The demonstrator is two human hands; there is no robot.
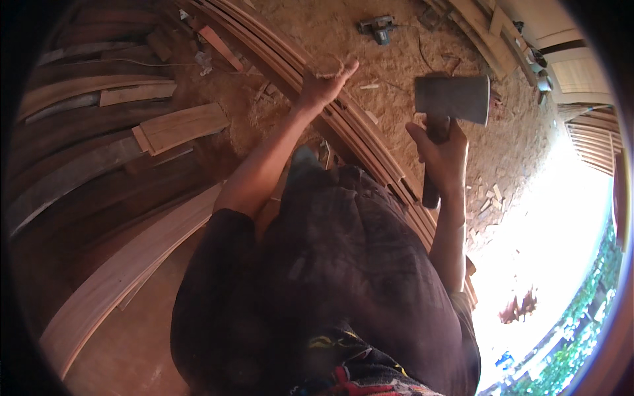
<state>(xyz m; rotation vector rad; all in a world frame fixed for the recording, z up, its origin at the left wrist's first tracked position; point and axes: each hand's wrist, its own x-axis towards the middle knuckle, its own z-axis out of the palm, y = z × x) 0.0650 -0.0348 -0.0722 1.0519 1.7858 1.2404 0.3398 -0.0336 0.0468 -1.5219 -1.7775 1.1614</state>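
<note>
A hatchet with a broad, dark grey head (452,99) is in my right hand (447,155). My fingers wrap round its dark handle just below the head, and the handle's lower end shows beneath my palm. Further left, my left hand (320,91) is over the long stacked reddish-brown boards (281,72), its thumb pointing out to the right. Its other fingers curl by a tan, rounded patch, perhaps wood; I cannot make out what they hold. The hatchet head and the left hand are well apart.
Curved planks (132,247) and a short light board (185,127) lie at the left. A corded power tool (378,28) rests on the sawdust-covered ground (396,56). Wood offcuts (492,198) lie at the right, beside bright daylight. More timber (475,33) lies at the far right.
</note>
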